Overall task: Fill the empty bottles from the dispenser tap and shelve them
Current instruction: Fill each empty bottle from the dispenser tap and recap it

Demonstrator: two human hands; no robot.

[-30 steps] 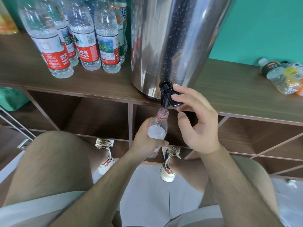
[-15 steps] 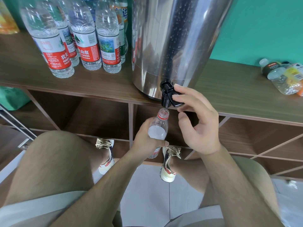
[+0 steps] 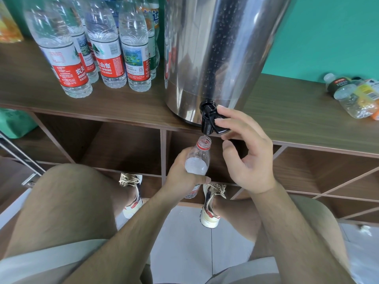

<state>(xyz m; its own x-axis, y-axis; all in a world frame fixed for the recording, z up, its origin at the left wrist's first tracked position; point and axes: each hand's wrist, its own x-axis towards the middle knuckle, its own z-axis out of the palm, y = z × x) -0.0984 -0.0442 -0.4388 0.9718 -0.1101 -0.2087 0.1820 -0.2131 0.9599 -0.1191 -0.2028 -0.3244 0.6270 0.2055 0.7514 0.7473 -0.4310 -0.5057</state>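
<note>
Little has shifted: the left hand (image 3: 184, 179) still grips the bottle (image 3: 198, 158), its mouth just under the dispenser (image 3: 215, 58) tap (image 3: 207, 119). The right hand (image 3: 248, 160) pinches the tap's lever. Water looks near the shoulder, so a late release risks overflow.

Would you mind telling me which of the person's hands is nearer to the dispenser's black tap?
Right. The right hand pinches the lever of the tap; the left hand grips the bottle just below the spout.
</note>
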